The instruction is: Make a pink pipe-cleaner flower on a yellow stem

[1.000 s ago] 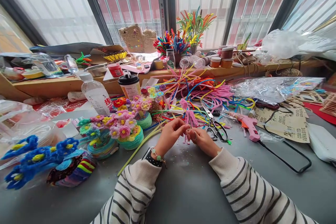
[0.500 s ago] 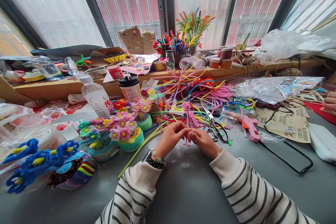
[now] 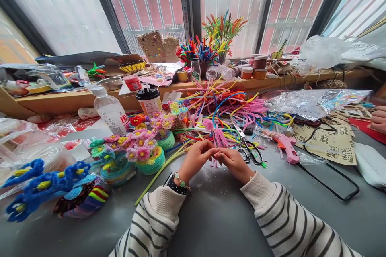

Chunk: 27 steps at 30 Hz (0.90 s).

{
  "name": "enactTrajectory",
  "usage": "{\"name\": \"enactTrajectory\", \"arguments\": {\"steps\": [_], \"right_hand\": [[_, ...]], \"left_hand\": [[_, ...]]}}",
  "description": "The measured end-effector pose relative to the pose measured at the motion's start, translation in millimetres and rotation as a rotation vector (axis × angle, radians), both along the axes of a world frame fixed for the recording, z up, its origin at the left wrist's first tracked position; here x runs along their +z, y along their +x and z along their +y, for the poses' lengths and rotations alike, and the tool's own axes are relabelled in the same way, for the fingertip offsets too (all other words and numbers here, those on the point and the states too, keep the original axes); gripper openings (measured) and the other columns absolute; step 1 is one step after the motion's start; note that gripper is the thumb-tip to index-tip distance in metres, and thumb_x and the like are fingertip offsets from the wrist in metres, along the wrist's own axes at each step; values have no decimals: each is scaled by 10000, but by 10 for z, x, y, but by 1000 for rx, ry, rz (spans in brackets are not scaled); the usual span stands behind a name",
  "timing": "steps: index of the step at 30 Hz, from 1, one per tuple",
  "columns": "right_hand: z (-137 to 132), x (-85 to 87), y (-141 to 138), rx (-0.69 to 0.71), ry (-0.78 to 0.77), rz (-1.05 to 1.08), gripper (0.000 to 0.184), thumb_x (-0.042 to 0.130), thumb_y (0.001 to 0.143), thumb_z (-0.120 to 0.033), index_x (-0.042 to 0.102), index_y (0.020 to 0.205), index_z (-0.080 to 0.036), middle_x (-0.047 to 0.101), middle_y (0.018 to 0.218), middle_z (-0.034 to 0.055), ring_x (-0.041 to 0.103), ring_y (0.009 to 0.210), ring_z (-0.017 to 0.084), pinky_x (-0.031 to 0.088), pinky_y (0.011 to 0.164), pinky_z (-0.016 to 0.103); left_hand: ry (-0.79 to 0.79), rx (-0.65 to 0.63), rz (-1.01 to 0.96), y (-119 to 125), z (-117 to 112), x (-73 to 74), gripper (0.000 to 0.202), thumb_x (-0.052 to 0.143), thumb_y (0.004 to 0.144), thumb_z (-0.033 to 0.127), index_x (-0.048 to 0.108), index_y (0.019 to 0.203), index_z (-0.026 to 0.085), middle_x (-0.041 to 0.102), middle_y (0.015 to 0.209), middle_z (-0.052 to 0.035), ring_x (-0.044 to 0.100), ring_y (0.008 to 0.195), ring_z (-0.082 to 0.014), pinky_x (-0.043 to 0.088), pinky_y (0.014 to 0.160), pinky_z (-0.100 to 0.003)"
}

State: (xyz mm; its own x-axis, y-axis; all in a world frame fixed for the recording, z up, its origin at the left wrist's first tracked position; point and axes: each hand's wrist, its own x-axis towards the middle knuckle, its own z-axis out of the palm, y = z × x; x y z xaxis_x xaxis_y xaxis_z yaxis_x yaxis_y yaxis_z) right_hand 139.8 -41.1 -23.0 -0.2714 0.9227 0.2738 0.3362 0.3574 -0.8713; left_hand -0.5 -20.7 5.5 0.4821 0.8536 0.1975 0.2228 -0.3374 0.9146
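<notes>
My left hand and my right hand meet over the grey table, fingertips pinched together. Between them they hold a pink pipe-cleaner piece, whose fluffy, bunched head sticks up beyond my fingers. Its lower part is mostly hidden by my fingers. Just behind my hands lies a bundle of pink pipe cleaners. Black-handled scissors rest to the right of my right hand. Left of my left hand stand pots of pipe-cleaner flowers in pink, yellow and teal.
A pink glue gun with a black cord lies at right, near sandpaper sheets. Loose pipe cleaners are heaped behind. A water bottle and a lidded cup stand left. Another person's hand shows at the right edge.
The head of the pink piece has tipped to the left, uncovering more of the bundle behind it. My hands stay almost in place, with small finger movements.
</notes>
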Motion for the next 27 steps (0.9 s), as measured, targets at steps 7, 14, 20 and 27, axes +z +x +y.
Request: {"name": "enactTrajectory", "arguments": {"steps": [7,14,20,27], "right_hand": [[4,-7,-6,-10,-8,28,522,282,705,-613,427,500,-156,402,473,-25,362,458,77,283,463,205],[-12,-35,-3,-14,-40,57,504,261,735,-586,443,560,-150,359,493,-33,323,466,72,247,455,201],[-12,-32,-2,3,-35,84,491,277,733,-581,445,574,-148,374,516,-30,336,483,73,253,464,201],[-11,-26,-1,-3,-39,86,471,301,732,-569,440,572,-149,374,514,-32,336,479,70,256,464,197]], "left_hand": [[-12,36,-58,8,5,14,195,471,700,337,470,640,151,491,571,21,449,507,-75,372,494,-201],[-5,47,-31,23,-16,67,204,461,713,331,480,640,142,484,569,20,445,507,-70,368,498,-194],[-9,31,-26,28,-21,68,200,451,720,326,483,648,143,489,572,22,444,509,-69,366,499,-191],[-20,6,-17,17,-30,63,201,451,718,329,491,657,141,486,578,24,442,515,-68,369,504,-190]]}}
